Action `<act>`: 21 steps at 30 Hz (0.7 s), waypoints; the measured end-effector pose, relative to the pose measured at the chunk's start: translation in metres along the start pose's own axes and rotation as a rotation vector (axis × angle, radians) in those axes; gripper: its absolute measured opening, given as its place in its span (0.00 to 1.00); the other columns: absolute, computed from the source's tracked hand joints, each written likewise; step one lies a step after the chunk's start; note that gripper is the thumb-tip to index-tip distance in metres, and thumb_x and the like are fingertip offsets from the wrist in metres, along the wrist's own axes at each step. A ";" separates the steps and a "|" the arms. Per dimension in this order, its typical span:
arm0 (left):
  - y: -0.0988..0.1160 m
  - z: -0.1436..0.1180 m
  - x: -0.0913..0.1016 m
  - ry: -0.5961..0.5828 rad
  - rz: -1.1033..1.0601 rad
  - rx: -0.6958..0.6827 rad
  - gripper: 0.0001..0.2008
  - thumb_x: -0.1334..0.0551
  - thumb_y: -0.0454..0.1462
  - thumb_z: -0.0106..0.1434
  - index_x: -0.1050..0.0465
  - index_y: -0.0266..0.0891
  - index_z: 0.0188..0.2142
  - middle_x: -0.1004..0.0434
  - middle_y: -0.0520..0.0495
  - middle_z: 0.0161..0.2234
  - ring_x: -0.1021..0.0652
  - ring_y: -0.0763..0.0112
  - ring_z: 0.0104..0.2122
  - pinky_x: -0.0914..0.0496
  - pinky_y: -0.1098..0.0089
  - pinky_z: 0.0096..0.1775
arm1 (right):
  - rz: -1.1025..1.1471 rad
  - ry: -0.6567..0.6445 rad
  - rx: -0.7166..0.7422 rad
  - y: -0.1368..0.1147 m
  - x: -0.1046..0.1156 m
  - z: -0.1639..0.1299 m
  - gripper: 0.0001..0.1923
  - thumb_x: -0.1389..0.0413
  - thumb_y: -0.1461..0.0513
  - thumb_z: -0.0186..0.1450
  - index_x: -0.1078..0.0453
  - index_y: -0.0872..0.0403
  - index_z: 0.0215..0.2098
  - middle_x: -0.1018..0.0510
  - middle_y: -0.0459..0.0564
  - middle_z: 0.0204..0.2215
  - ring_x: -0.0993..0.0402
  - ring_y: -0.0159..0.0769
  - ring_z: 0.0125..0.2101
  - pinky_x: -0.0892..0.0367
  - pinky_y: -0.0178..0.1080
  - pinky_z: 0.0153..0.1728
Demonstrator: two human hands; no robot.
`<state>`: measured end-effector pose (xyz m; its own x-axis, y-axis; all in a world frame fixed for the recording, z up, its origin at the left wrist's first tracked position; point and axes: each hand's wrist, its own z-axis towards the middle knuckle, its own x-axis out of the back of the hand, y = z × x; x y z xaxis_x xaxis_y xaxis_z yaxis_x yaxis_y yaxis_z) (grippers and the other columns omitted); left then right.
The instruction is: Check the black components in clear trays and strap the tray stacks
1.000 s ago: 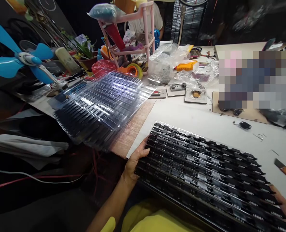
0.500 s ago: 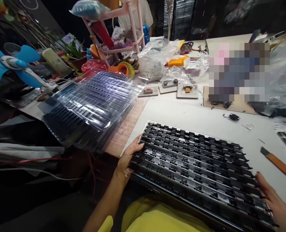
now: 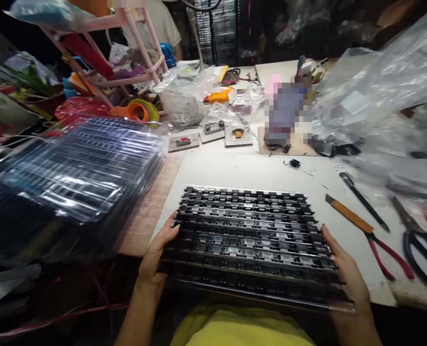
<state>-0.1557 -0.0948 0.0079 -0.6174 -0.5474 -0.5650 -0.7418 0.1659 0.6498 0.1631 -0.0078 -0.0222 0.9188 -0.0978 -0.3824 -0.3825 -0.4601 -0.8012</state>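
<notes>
A flat tray of black electronic parts (image 3: 249, 240), set in several long rows, lies on a white sheet at the table's near edge, overhanging it toward me. My left hand (image 3: 157, 254) grips the tray's left end, thumb on top. My right hand (image 3: 346, 274) grips its right end the same way. A yellow garment shows below the tray.
A stack of clear plastic trays (image 3: 72, 178) sits to the left. An orange-handled knife (image 3: 348, 214), red-handled pliers (image 3: 386, 252), a black tool (image 3: 362, 202) and scissors (image 3: 420, 240) lie to the right. Plastic bags (image 3: 375, 91), small boards (image 3: 209, 134) and a pink rack (image 3: 127, 53) crowd the back.
The view has swung right, so the tray now sits square in front of me. My right hand has come fully into view on the tray's right end.
</notes>
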 end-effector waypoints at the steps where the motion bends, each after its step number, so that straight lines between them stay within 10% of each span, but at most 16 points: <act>1: 0.000 0.001 0.002 0.017 -0.004 0.000 0.30 0.44 0.30 0.63 0.46 0.47 0.63 0.25 0.49 0.50 0.23 0.65 0.47 0.34 0.64 0.54 | 0.010 0.018 -0.012 -0.003 -0.010 -0.003 0.06 0.40 0.57 0.58 0.23 0.43 0.35 0.19 0.38 0.37 0.31 0.39 0.52 0.37 0.43 0.55; 5: 0.001 0.008 0.012 0.064 -0.068 0.031 0.26 0.49 0.30 0.64 0.44 0.42 0.62 0.22 0.47 0.47 0.22 0.66 0.45 0.32 0.66 0.53 | 0.184 -0.001 -0.151 -0.014 -0.033 -0.009 0.14 0.47 0.54 0.63 0.24 0.51 0.41 0.20 0.49 0.39 0.29 0.45 0.50 0.36 0.51 0.53; 11: 0.004 0.008 0.024 -0.277 -0.246 -0.036 0.26 0.49 0.36 0.64 0.45 0.36 0.62 0.26 0.38 0.50 0.25 0.55 0.48 0.32 0.54 0.51 | 0.570 -0.075 -0.187 -0.007 -0.036 -0.009 0.20 0.55 0.54 0.67 0.25 0.54 0.43 0.20 0.53 0.38 0.26 0.44 0.47 0.37 0.53 0.53; 21: 0.003 0.011 0.036 0.006 0.014 -0.011 0.27 0.45 0.28 0.61 0.40 0.46 0.60 0.27 0.49 0.52 0.23 0.68 0.46 0.28 0.73 0.46 | 0.532 -0.091 -0.362 -0.011 -0.028 -0.006 0.18 0.50 0.57 0.67 0.31 0.52 0.52 0.20 0.49 0.39 0.26 0.40 0.46 0.36 0.47 0.53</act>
<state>-0.1834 -0.1052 -0.0156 -0.6261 -0.5500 -0.5528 -0.7302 0.1648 0.6631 0.1425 -0.0053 0.0002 0.5946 -0.3262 -0.7349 -0.7114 -0.6393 -0.2918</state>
